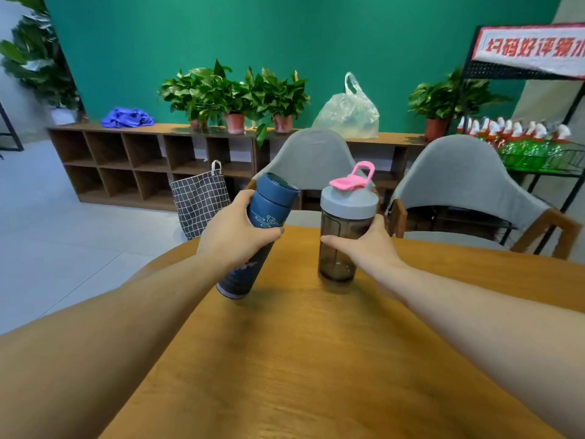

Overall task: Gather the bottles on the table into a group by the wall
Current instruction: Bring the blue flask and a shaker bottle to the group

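Note:
A dark blue flask (269,210) with a pale line pattern leans to the right, its base near the wooden table (300,359). My left hand (234,232) is wrapped around its middle. Right of it stands a smoky transparent shaker bottle (342,236) with a grey lid and pink flip cap. My right hand (367,248) grips its side from the right. The two bottles are apart, near the table's far edge.
Two grey chairs (465,172) stand beyond the far edge. A checked bag (199,204) sits on the floor at the left. A low wooden shelf (152,160) with potted plants runs along the green wall. A rack of green bottles (531,144) is at the right.

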`<state>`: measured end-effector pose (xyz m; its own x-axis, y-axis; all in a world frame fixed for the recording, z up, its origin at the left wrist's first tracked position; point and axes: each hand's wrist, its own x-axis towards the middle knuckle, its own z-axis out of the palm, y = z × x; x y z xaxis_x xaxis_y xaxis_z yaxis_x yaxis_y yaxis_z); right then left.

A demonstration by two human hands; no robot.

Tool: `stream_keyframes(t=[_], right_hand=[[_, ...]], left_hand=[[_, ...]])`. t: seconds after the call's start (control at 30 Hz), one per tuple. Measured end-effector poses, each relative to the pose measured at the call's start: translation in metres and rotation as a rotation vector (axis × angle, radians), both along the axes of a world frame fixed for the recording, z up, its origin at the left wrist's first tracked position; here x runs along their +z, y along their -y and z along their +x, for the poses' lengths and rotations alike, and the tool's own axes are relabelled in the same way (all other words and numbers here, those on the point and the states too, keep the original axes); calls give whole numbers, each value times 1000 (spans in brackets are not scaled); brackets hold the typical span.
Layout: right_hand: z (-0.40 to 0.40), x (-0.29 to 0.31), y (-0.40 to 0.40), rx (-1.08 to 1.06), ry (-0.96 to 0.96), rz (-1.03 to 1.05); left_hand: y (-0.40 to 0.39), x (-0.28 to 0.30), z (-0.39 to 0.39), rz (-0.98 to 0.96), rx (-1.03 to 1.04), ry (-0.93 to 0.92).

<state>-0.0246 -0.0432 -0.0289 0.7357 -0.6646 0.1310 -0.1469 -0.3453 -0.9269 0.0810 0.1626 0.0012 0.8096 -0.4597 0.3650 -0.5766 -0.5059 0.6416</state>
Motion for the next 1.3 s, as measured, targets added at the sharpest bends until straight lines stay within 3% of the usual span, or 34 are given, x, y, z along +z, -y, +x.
stream_keyframes(t=[0.53, 1.0, 1.3], right_hand=[[-234, 53, 68, -86, 22, -29], [-457, 38, 171, -385, -5, -29], [-543, 7, 243, -558, -37, 17]], left_hand=[[125, 44, -198, -313, -257, -286], [254, 37, -377, -221, -555, -386], [329, 12, -454, -191, -647, -467]])
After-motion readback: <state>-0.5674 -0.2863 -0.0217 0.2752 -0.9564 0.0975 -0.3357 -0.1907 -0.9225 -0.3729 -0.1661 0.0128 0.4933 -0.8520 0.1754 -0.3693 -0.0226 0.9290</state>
